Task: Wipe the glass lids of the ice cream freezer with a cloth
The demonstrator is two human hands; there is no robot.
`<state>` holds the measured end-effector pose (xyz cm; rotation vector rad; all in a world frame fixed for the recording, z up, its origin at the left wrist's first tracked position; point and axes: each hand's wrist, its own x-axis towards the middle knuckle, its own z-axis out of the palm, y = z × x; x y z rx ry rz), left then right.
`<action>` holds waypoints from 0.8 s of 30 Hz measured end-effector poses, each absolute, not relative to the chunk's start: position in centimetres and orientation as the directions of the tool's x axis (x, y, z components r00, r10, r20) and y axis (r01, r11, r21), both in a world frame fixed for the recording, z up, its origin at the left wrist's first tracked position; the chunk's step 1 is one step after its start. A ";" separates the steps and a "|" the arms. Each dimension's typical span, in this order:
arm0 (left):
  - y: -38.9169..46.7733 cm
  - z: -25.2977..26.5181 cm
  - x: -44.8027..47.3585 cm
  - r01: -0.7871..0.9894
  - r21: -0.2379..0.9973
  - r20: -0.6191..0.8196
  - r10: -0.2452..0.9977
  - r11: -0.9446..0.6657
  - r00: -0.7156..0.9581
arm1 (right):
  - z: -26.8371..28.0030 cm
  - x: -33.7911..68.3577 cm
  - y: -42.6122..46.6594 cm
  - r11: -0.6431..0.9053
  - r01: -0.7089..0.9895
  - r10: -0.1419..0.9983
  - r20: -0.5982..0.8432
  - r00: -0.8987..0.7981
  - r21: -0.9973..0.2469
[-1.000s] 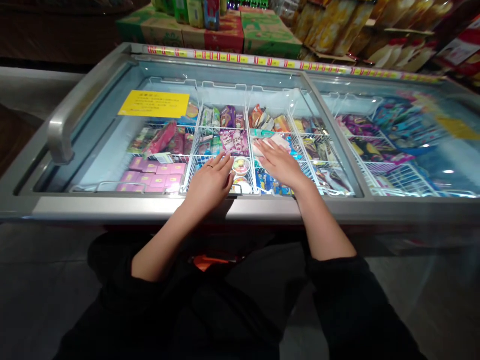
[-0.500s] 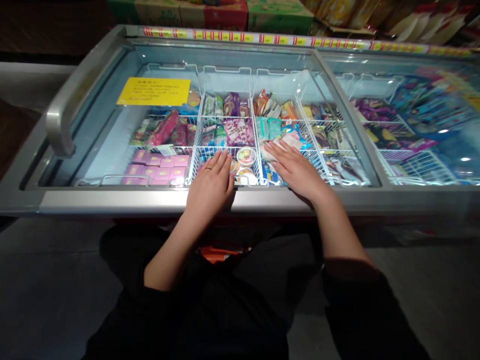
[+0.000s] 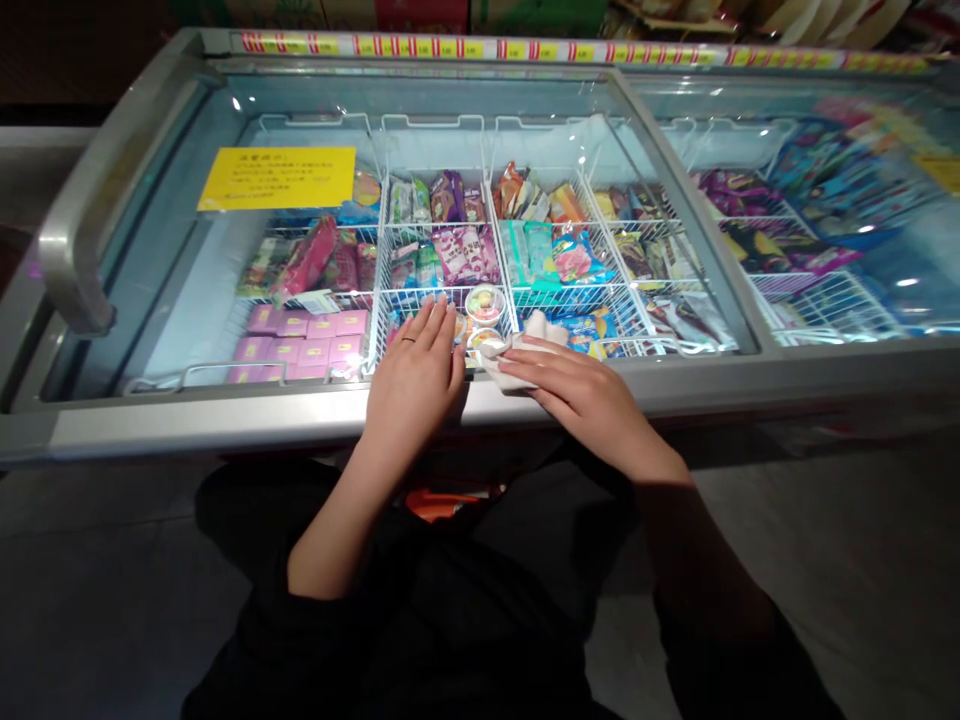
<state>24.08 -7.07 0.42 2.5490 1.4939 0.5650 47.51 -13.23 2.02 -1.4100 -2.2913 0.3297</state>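
My left hand [image 3: 416,385] lies flat on the front edge of the glass-topped chest freezer [image 3: 202,425], its fingers stretched over the glass. It holds nothing, and a thin ring shows on one finger. To its right, my right hand [image 3: 589,405] presses a crumpled white cloth [image 3: 517,365] against the front of the glass, partly over the metal rim. The fingers cover much of the cloth. Beneath the glass, round-lidded cups [image 3: 485,303] sit between my hands, and blue packets [image 3: 592,335] lie below the right one.
A yellow notice [image 3: 277,178] is on the glass at the left. The curved handle [image 3: 67,265] stands up at the left end. Wire baskets hold pink boxes [image 3: 300,340] and several bagged goods. A strip of price labels [image 3: 435,47] runs along the back edge.
My right hand has drawn the cloth toward me and leftward, down to the freezer's front rim. My left hand stays in about the same place. The view has shifted slightly.
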 end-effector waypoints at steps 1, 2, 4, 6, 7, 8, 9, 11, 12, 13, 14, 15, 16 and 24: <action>-7.1 0.4 24.1 0.812 0.302 0.251 0.864 -0.499 0.437 | 1.9 47.8 -13.5 0.421 0.815 0.905 0.248 -0.346 -0.397; -7.1 0.5 24.1 0.813 0.303 0.254 0.864 -0.498 0.434 | 1.8 47.9 -13.6 0.379 0.846 0.918 0.267 -0.293 -0.374; -7.2 0.5 24.2 0.815 0.302 0.264 0.865 -0.494 0.426 | 1.4 47.4 -13.8 0.297 0.900 0.932 0.303 -0.200 -0.320; -7.2 0.5 24.3 0.820 0.301 0.267 0.868 -0.488 0.418 | 1.0 46.0 -13.9 0.269 0.924 0.930 0.321 -0.177 -0.270; -7.3 0.5 24.3 0.822 0.300 0.265 0.870 -0.484 0.416 | 0.7 45.2 -14.1 0.277 0.927 0.927 0.323 -0.190 -0.251; -7.3 0.5 24.3 0.823 0.300 0.261 0.871 -0.483 0.416 | 0.4 44.4 -14.3 0.296 0.925 0.922 0.323 -0.212 -0.238; -7.3 0.5 24.3 0.823 0.300 0.256 0.872 -0.482 0.417 | 0.1 43.8 -14.6 0.319 0.919 0.916 0.324 -0.236 -0.232; -7.3 0.5 24.2 0.822 0.302 0.251 0.872 -0.483 0.420 | -0.7 43.3 -15.3 0.359 0.904 0.903 0.333 -0.272 -0.234; -7.3 0.5 24.2 0.820 0.305 0.251 0.871 -0.484 0.421 | -1.1 43.5 -15.7 0.367 0.899 0.898 0.345 -0.274 -0.239; -7.3 0.5 24.2 0.818 0.307 0.254 0.871 -0.486 0.421 | -1.4 43.8 -16.1 0.369 0.897 0.891 0.368 -0.266 -0.245; -7.2 0.5 24.2 0.817 0.309 0.256 0.870 -0.487 0.421 | -1.7 44.3 -16.4 0.362 0.897 0.885 0.394 -0.247 -0.252; -7.2 0.5 24.2 0.817 0.308 0.259 0.869 -0.488 0.421 | -1.9 44.9 -16.6 0.348 0.900 0.881 0.419 -0.219 -0.261; -7.2 0.4 24.2 0.816 0.307 0.262 0.868 -0.489 0.422 | -2.0 45.4 -16.7 0.326 0.905 0.878 0.443 -0.182 -0.273; -7.2 0.4 24.2 0.827 0.268 0.268 0.863 -0.494 0.428 | -0.1 44.0 -14.0 0.300 0.913 0.875 0.460 -0.149 -0.275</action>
